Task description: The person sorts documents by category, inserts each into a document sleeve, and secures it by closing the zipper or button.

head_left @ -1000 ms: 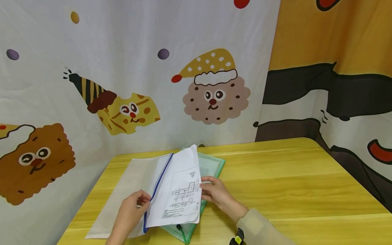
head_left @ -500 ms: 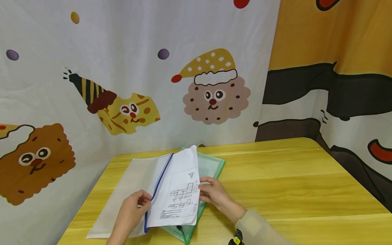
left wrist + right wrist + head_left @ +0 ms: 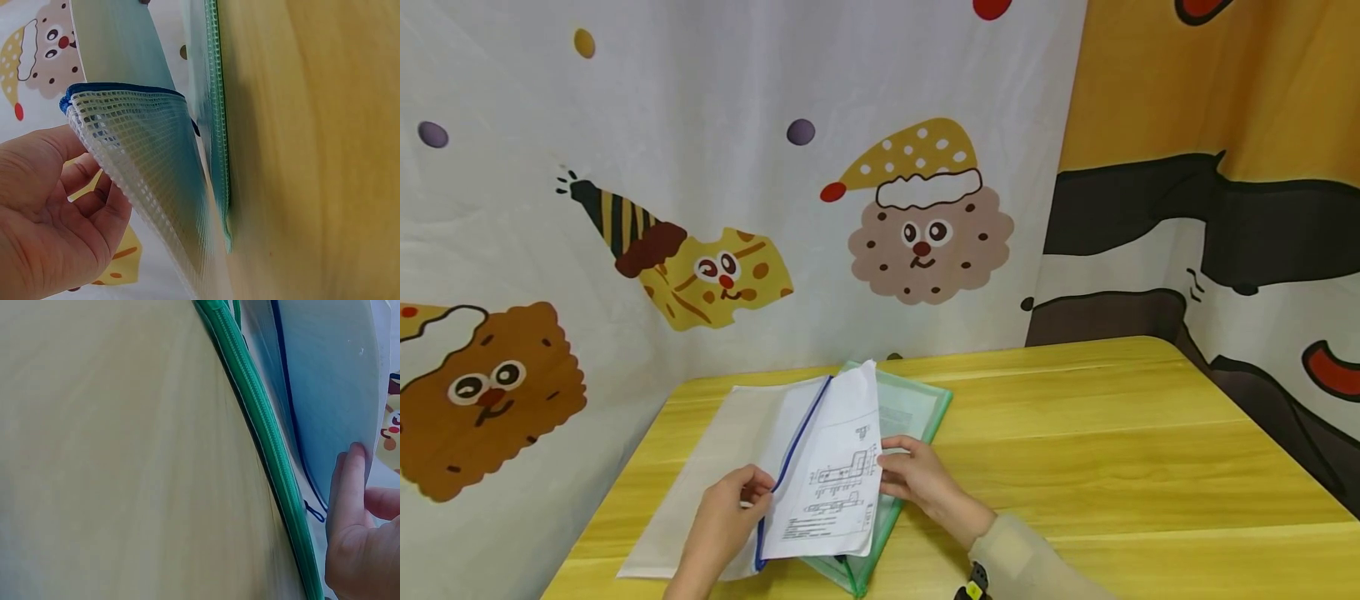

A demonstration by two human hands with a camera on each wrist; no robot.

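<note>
My left hand [image 3: 726, 508] pinches the blue-zippered opening of a white mesh zip pouch [image 3: 692, 492], keeping that side raised. In the left wrist view, the pouch's mesh [image 3: 144, 150] slopes away from the fingers of my left hand [image 3: 69, 212]. Paper sheets [image 3: 842, 425], the top one printed with a technical drawing, lie partly inside the pouch and stick out to the right. My right hand [image 3: 925, 483] holds their right edge between thumb and fingers. From the right wrist view, the sheets [image 3: 337, 375] bend upward above my right hand [image 3: 359, 537].
Beneath the sheets a green-edged zip pouch [image 3: 921, 398] lies at an angle on the yellow wooden table [image 3: 1075, 442]; printed paper shows through it. Its green zipper [image 3: 269, 437] runs along the near side. A cartoon-printed curtain [image 3: 737, 100] hangs behind the table.
My right hand has shifted left with the sheets, and less of the paper sticks out of the white pouch. The left hand and pouch have edged slightly right.
</note>
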